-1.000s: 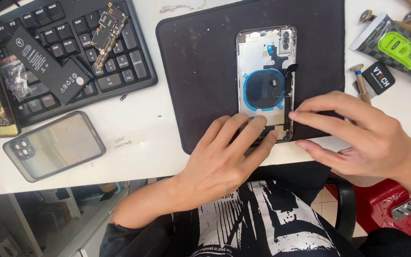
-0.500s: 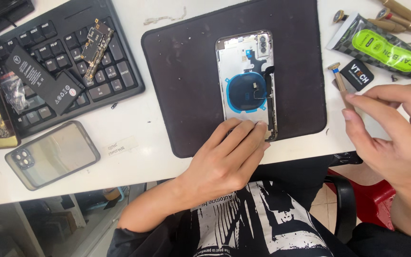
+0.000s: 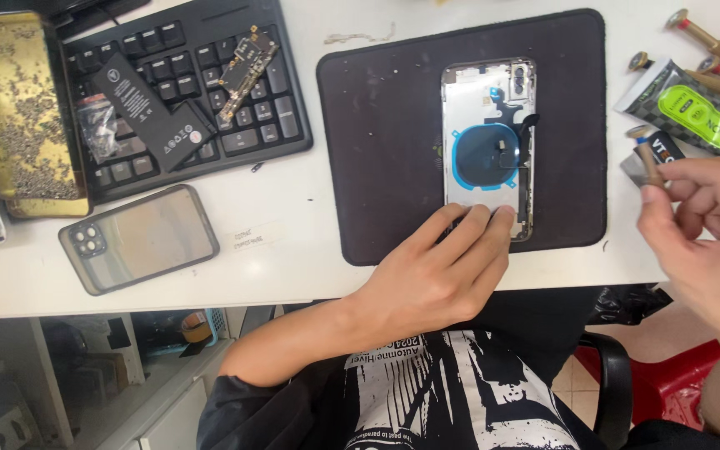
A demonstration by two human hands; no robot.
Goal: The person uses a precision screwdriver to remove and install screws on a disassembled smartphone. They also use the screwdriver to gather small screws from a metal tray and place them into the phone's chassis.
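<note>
The left hand (image 3: 439, 271) stays flat on the mat (image 3: 377, 125), fingers pressed together over the near end of the opened phone (image 3: 489, 142), which lies face down near the mat's right edge with its round blue coil exposed. The right hand (image 3: 706, 229) has left the phone and moved to the desk's right edge; thumb and forefinger now pinch a small screwdriver (image 3: 647, 154) just beside the tubes (image 3: 693, 112) and other drivers. The change indicates a tool pickup while the phone is held steady. At the desk's left edge the keyboard (image 3: 185, 92) carries a battery (image 3: 156, 112) and a circuit board (image 3: 247, 67); a clear case (image 3: 139, 237) lies near the front edge.
</note>
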